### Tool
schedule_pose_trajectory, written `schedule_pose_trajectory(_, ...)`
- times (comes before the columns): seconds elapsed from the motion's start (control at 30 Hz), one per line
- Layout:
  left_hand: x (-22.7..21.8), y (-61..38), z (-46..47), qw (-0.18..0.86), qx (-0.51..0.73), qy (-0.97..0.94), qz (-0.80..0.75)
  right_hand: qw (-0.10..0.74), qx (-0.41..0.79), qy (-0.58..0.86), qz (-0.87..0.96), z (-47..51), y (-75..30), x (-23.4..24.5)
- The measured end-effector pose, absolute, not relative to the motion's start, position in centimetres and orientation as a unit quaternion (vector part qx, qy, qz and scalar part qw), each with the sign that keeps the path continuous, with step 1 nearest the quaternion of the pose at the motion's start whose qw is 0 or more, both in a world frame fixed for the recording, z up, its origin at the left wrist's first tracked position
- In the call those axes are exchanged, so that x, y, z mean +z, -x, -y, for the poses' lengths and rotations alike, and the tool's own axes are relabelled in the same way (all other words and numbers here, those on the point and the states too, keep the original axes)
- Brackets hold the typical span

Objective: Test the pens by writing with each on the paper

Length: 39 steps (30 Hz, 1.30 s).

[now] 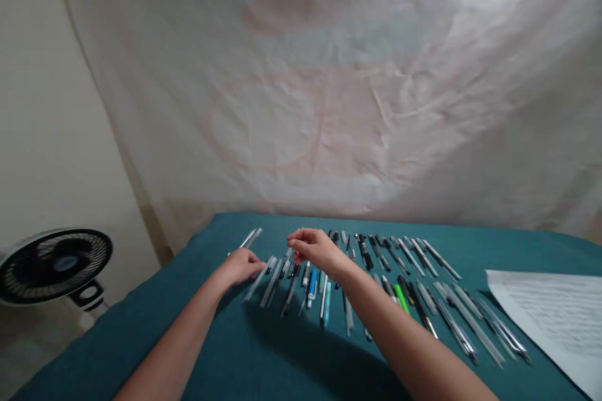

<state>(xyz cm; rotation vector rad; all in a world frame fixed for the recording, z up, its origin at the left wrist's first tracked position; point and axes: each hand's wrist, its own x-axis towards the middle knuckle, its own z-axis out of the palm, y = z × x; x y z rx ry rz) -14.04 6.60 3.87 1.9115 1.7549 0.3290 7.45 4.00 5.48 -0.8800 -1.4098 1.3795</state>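
The fingers of the left hand (242, 265) are lying low and curled, their tips at the far end of a clear pen (254, 286); whether they are gripping it or only touching it, I cannot tell. The fingers of the right hand (320, 249) are hovering with tips drawn together above the far row; whether something thin is sitting between them is too blurred to judge.

Just right of the left fingertips, another transparent pen (271, 287) is lying close alongside, so pinching one barrel at a time, with fingertips only, would probably be avoiding a nudge to its neighbour. Slim barrels may be rolling if pressed from one side; a light hold from both sides should be working better.

Past the left fingers, two pale pens (251, 238) are resting near the far edge. Nearer the body than the right fingers, a blue pen (311, 287) and a teal pen (327, 304) are lying side by side.

Farther right of the fingers, the right forearm (404, 332) is crossing over the near row, partly hiding some pens, with a green pen (402, 299) showing just beyond it. Keeping that forearm raised would likely be sparing them a sweep.

Farthest right of the fingers, a sheet of paper (555, 313) is lying on the table (226, 351).
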Motion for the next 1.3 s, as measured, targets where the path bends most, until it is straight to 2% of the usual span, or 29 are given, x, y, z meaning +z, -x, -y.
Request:
schedule_pose_trajectory(0.1, 5.5, 12.0, -6.0, 0.264, 0.159, -0.757, -0.576, 0.469, 0.525, 0.338, 0.624, -3.1, -8.7, 7.7)
schedule_pose_trajectory(0.2, 7.0, 9.2, -4.4, 0.359, 0.230, -0.774, -0.468, 0.465, 0.500, 0.322, 0.656, -2.2, -10.9, 9.4)
schedule_pose_trajectory(0.3, 7.6, 5.9, -2.3, 0.408, 0.247, -0.769, -0.427, 0.447, 0.468, 0.349, 0.677, -1.6, -14.5, 9.6)
schedule_pose_trajectory(0.47, 6.8, 1.4, 0.3, 0.451, 0.229, -0.766, -0.397, 0.414, 0.363, 0.483, 0.681, -0.8, -23.2, 6.2)
schedule_pose_trajectory(0.6, 6.3, -1.8, 2.0, 0.451, 0.135, -0.811, -0.346, 0.412, 0.140, 0.605, 0.667, 0.5, -31.6, 2.4)
schedule_pose_trajectory(0.77, 6.2, -6.9, 4.4, 0.458, 0.064, -0.842, -0.279, 0.376, 0.004, 0.680, 0.629, 2.9, -39.6, -0.8)
schedule_pose_trajectory(0.9, 4.2, -11.2, 5.8, 0.428, 0.020, -0.883, -0.194, 0.328, -0.024, 0.723, 0.607, 4.4, -41.8, -1.6)
schedule_pose_trajectory(1.07, 0.4, -14.3, 6.2, 0.385, 0.048, -0.916, -0.101, 0.244, -0.040, 0.763, 0.597, 4.8, -41.2, -2.2)
schedule_pose_trajectory(1.17, -0.9, -14.6, 6.1, 0.407, 0.065, -0.906, -0.099, 0.201, -0.047, 0.776, 0.597, 4.8, -40.9, -2.8)
schedule_pose_trajectory(1.3, -1.5, -14.3, 5.9, 0.489, 0.081, -0.856, -0.146, 0.162, -0.049, 0.783, 0.599, 4.7, -41.3, -3.6)
